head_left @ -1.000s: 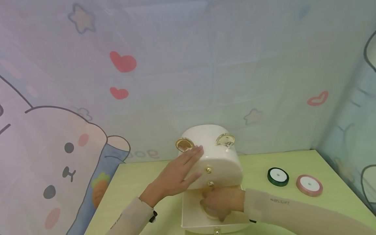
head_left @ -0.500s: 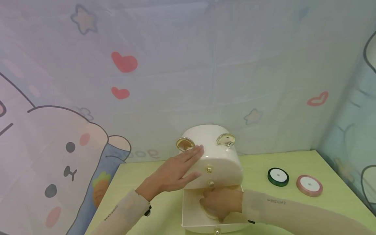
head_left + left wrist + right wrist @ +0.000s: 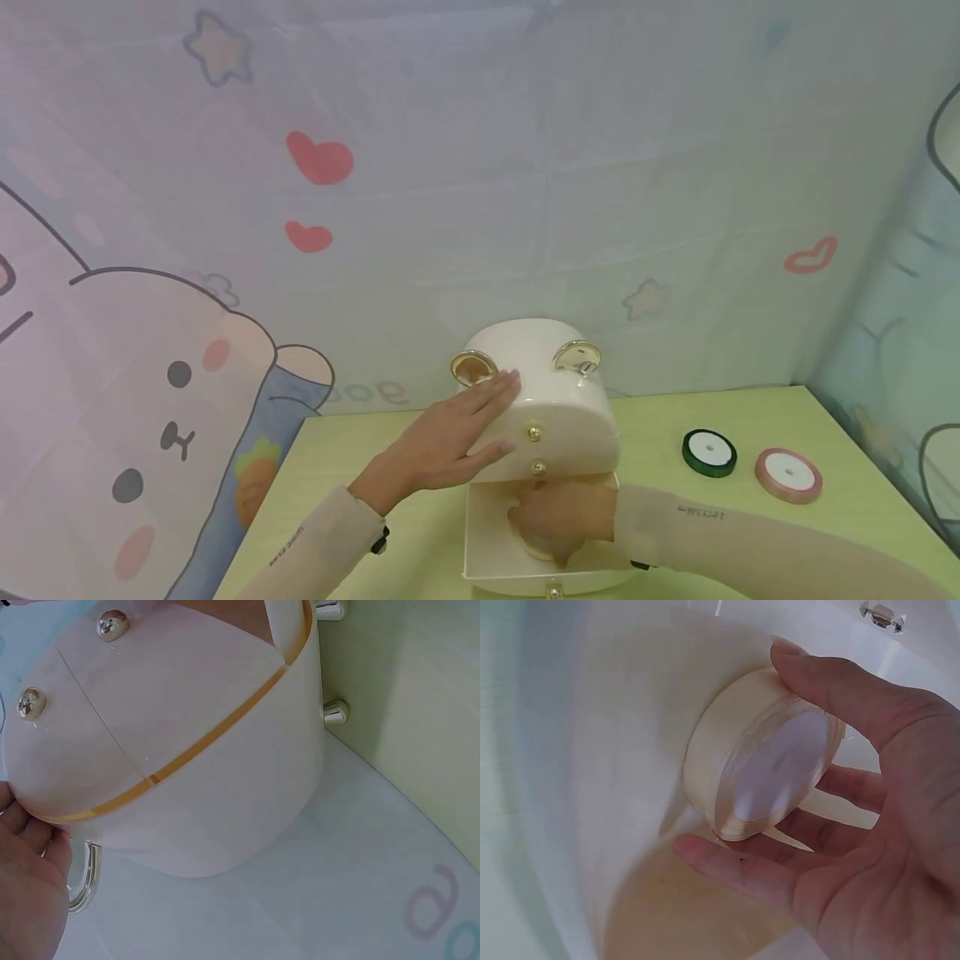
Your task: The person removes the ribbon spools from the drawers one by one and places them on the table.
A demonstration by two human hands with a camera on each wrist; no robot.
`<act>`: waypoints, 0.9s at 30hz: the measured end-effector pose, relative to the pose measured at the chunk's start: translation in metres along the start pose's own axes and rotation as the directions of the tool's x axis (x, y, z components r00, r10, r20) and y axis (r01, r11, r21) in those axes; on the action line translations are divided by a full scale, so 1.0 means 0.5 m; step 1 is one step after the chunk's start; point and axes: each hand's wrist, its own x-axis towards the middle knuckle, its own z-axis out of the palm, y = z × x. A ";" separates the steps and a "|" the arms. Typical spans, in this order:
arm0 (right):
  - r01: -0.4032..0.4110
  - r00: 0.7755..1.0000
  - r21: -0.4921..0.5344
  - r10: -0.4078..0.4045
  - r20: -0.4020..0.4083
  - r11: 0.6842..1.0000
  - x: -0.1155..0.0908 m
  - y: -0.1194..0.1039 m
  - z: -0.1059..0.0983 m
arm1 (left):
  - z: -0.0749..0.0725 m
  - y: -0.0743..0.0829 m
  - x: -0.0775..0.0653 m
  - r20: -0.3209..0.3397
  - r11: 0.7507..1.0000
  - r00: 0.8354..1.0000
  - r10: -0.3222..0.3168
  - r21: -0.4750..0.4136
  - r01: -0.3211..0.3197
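A white rounded storage box (image 3: pixel 534 350) with gold knobs and two gold rings on top stands on the table. Its bottom drawer (image 3: pixel 489 546) is pulled out toward me. My left hand (image 3: pixel 450 437) rests on the upper left of the box, fingers straight. Down in the drawer, my right hand (image 3: pixel 566 518) holds a roll of cream ribbon (image 3: pixel 780 765) between thumb and fingers. In the right wrist view the roll is tilted on its edge close by the drawer wall. The hand covers most of it in the head view.
To the right of the box lie a dark green ribbon spool (image 3: pixel 709 452) and a pink ribbon spool (image 3: pixel 789 475) on the pale green table (image 3: pixel 660 408). A printed cloth backdrop (image 3: pixel 480 167) hangs right behind the box.
My right hand has shifted very slightly left within the drawer, still on the ribbon roll. The left hand stays on the box; its wrist has shifted a little.
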 end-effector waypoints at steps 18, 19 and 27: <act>0.005 0.999 -0.115 -0.001 0.033 0.993 0.013 -0.001 0.000 | 0.001 0.004 0.000 -0.035 1.000 0.999 0.020 0.017 -0.019; 0.003 1.000 -0.135 0.001 0.027 0.991 0.013 -0.002 0.002 | 0.001 0.004 0.000 -0.036 1.000 0.999 0.021 0.017 -0.020; 0.001 0.999 -0.102 0.003 0.039 0.995 0.016 -0.002 0.006 | 0.007 0.002 0.000 -0.060 0.999 0.998 0.034 0.029 -0.032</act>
